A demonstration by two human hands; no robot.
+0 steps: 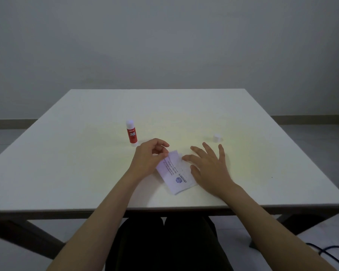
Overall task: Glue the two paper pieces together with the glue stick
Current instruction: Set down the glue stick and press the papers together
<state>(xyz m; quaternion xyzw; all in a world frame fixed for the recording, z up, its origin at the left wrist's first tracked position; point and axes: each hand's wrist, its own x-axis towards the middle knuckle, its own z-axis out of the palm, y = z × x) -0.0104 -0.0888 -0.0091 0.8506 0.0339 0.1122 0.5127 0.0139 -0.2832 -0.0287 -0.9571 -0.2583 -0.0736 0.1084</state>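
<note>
Where the two hands meet near the front of the bench [86,173], the paper pieces [175,176] lie stacked and skewed: white, printed with lines of small text and a round blue logo, the top piece offset over the lower one. Far end of the top piece is lifted off the lower one. Left hand [148,158] has its fingers [160,154] curled, thumb and forefinger pinching that raised far end. Right hand [209,169] is spread flat, fingers splayed, palm down on the right edge of the stack, gripping nothing.

Glue stick [131,133] stands upright just behind the left hand, apart from it: red label, white lettering, white tip exposed, uncapped. Its white cap [217,137] sits on the bench beyond the right hand, well apart from the stick.

Bench top is plain white, square, on dark legs. Grey bare wall [164,45] behind, pale floor, dark cable [329,253] on the floor at lower right. Dark trousers show under the bench edge.
</note>
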